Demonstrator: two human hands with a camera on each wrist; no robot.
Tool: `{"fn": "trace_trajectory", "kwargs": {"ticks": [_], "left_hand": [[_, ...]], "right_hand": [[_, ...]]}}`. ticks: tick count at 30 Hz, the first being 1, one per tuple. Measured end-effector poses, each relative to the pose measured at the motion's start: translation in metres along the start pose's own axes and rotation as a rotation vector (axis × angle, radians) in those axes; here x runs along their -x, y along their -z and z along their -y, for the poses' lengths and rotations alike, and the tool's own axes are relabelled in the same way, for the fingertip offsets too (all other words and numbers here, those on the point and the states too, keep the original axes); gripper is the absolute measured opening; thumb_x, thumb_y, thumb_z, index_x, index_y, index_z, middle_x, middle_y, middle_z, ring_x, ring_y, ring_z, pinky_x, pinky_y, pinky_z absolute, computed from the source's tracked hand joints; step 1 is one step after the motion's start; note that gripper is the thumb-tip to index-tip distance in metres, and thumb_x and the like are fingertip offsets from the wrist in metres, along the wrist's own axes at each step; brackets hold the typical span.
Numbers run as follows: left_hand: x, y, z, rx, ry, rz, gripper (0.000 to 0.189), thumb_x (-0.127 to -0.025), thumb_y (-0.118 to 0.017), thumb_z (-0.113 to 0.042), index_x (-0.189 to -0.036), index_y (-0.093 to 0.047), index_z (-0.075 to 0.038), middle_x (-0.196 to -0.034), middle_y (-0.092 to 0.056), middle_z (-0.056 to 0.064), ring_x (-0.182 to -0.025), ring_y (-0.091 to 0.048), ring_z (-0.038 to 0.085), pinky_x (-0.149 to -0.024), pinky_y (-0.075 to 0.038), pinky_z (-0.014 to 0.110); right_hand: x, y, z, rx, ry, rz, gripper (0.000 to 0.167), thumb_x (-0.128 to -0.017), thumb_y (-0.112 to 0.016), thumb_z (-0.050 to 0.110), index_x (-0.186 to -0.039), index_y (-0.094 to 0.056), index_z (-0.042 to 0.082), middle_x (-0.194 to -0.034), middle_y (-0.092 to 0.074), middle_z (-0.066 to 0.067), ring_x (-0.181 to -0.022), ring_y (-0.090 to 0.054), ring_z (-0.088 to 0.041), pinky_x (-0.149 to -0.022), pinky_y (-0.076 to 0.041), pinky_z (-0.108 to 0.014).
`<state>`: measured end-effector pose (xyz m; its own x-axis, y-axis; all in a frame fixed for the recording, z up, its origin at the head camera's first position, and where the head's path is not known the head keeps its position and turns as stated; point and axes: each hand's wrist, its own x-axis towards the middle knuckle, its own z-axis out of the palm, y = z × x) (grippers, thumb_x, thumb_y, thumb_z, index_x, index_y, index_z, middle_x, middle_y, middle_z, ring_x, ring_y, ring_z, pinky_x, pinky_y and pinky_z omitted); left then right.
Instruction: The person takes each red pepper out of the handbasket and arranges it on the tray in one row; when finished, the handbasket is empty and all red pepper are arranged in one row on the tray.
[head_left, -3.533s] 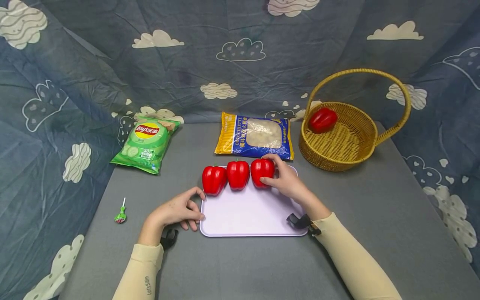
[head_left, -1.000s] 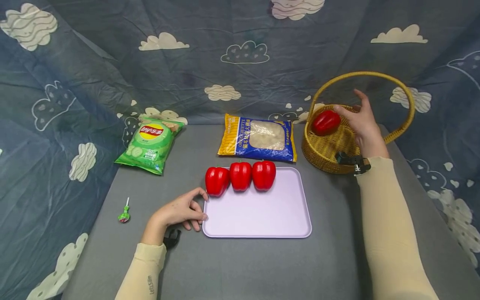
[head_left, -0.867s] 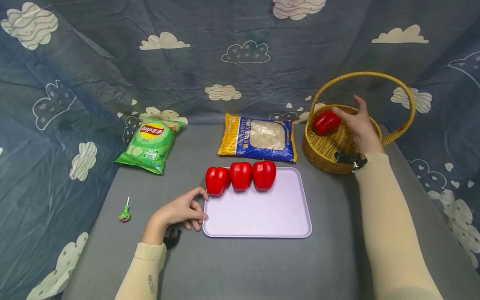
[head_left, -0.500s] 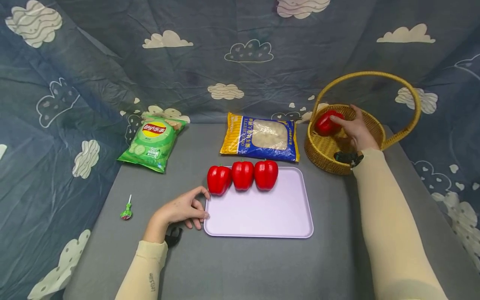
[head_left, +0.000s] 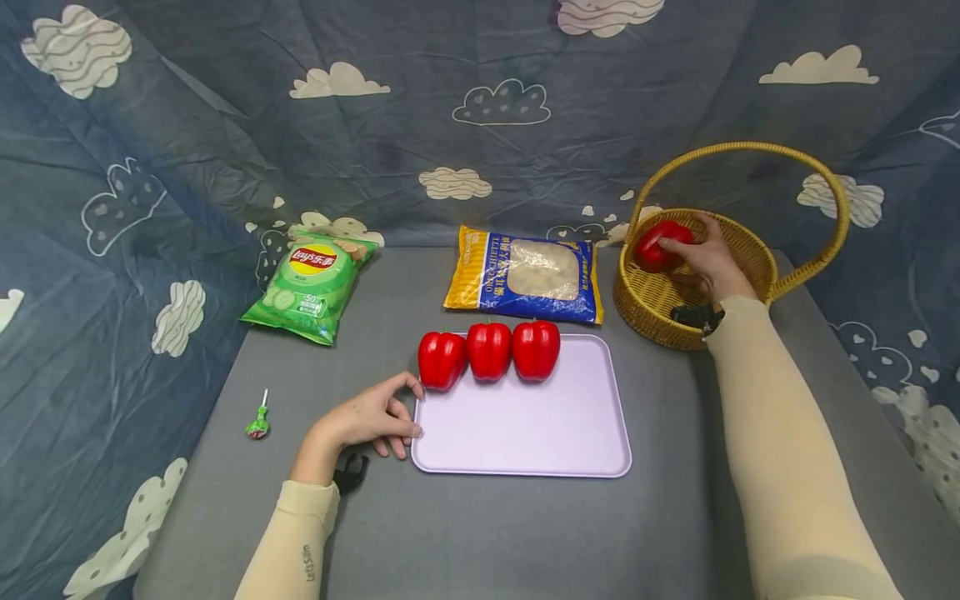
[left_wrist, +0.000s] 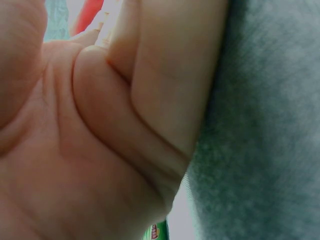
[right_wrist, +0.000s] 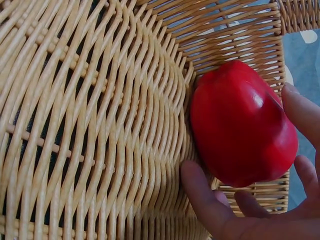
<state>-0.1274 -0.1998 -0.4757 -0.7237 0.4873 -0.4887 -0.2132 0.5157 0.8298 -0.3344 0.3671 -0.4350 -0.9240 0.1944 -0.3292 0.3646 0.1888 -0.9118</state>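
In the head view my left hand [head_left: 375,417] rests on the table with relaxed fingers, its thumb and index fingertips touching the left rim of a lilac tray [head_left: 525,433]. Along the tray's back edge stand three red bell peppers: the left one [head_left: 442,361] by my index finger, the middle one [head_left: 489,352] and the right one [head_left: 536,351]. Inside a wicker basket [head_left: 660,321], my right hand [head_left: 712,258] has thumb and fingers around another red bell pepper [right_wrist: 240,125]. That pepper lies against the basket wall; the right wrist view shows fingers on both sides of it.
A blue and yellow pasta bag [head_left: 525,275] lies behind the tray. At the back left is a green chip bag [head_left: 309,283], with a green-wrapped lollipop [head_left: 258,422] nearer me. The basket's tall handle [head_left: 843,217] arches over my right hand.
My right hand has left the rightmost pepper on the tray, reached over the basket, then lowered and closed around the pepper inside. My left hand has stayed at the tray rim.
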Motion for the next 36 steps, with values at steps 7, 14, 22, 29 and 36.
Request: {"fn": "trace_trajectory", "kwargs": {"ticks": [7,14,22,29,36], "left_hand": [[-0.0003,-0.0004,-0.0001,0.003,-0.003,0.001,0.052,-0.094,-0.08,-0.017,-0.132,-0.047,-0.012,-0.077,-0.076,0.008,-0.063,-0.075,0.02,-0.054,-0.058,0.03],[-0.0005,-0.0005,0.0003,0.002,-0.003,0.002,0.051,-0.094,-0.08,-0.017,-0.132,-0.047,-0.012,-0.077,-0.076,0.008,-0.063,-0.075,0.02,-0.054,-0.058,0.029],[-0.0003,-0.0002,0.0002,0.002,-0.003,0.001,0.051,-0.094,-0.08,-0.017,-0.133,-0.047,-0.012,-0.077,-0.076,0.007,-0.063,-0.075,0.019,-0.054,-0.058,0.029],[-0.0002,0.0004,0.0001,0.003,0.014,0.0,0.052,-0.094,-0.08,-0.018,-0.133,-0.047,-0.013,-0.079,-0.076,0.008,-0.064,-0.075,0.02,-0.055,-0.058,0.029],[0.0001,-0.0002,0.0006,-0.001,0.004,-0.002,0.051,-0.093,-0.08,-0.018,-0.132,-0.047,-0.013,-0.078,-0.076,0.008,-0.064,-0.075,0.02,-0.055,-0.058,0.029]], "right_hand": [[-0.0028,-0.0009,-0.0017,0.019,0.012,0.007,0.095,-0.101,-0.072,0.027,-0.169,-0.006,0.041,-0.179,0.001,-0.016,-0.163,-0.021,-0.047,-0.119,-0.038,-0.065],[-0.0057,-0.0013,-0.0036,0.028,0.028,0.005,0.089,-0.102,-0.07,0.024,-0.169,-0.013,0.037,-0.177,-0.002,-0.02,-0.161,-0.023,-0.048,-0.118,-0.038,-0.066],[-0.0041,-0.0023,-0.0031,0.033,0.027,0.015,0.085,-0.103,-0.069,0.024,-0.168,-0.016,0.034,-0.175,-0.005,-0.022,-0.157,-0.03,-0.048,-0.116,-0.041,-0.064],[-0.0027,-0.0031,-0.0017,0.036,0.018,0.015,0.081,-0.104,-0.068,0.025,-0.167,-0.019,0.034,-0.175,-0.006,-0.022,-0.156,-0.033,-0.047,-0.117,-0.041,-0.062],[-0.0013,-0.0037,0.0001,0.032,0.019,0.01,0.08,-0.105,-0.066,0.023,-0.168,-0.018,0.031,-0.176,-0.006,-0.022,-0.154,-0.036,-0.048,-0.116,-0.041,-0.061]]}}
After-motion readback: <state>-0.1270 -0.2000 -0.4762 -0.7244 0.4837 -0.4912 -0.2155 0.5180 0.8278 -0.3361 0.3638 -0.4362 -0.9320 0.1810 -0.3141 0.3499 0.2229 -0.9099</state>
